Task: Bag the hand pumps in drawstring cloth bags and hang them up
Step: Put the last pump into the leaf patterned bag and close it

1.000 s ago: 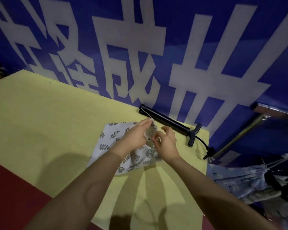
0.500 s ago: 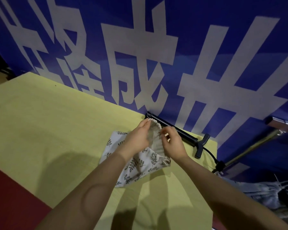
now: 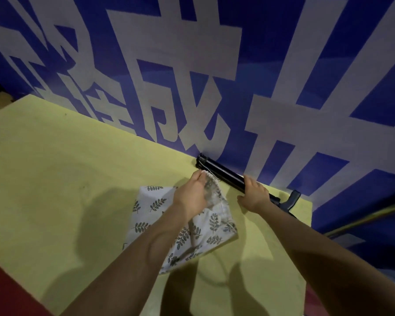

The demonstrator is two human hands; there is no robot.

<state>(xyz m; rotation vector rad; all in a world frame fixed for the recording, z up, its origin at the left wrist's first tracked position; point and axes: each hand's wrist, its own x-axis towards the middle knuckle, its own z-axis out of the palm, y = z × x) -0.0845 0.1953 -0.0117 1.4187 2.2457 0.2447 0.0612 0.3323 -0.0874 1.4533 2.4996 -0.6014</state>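
A black hand pump (image 3: 221,173) lies on the yellow table (image 3: 55,169) along the foot of the blue wall, its T-handle at the right end. My right hand (image 3: 252,195) grips the pump's barrel near the middle. A white drawstring cloth bag (image 3: 201,231) with a leaf print lies on the table in front of the pump. My left hand (image 3: 192,195) pinches the bag's gathered mouth and holds it up a little, close to the pump's left end.
A blue banner (image 3: 214,65) with large white characters stands right behind the table. A metal rail (image 3: 374,215) runs off to the right past the table's edge. Dark red floor (image 3: 7,293) shows at the lower left.
My right hand has let go of the bag's mouth and moved right and back onto the pump's barrel. My left hand still holds the bag's mouth.
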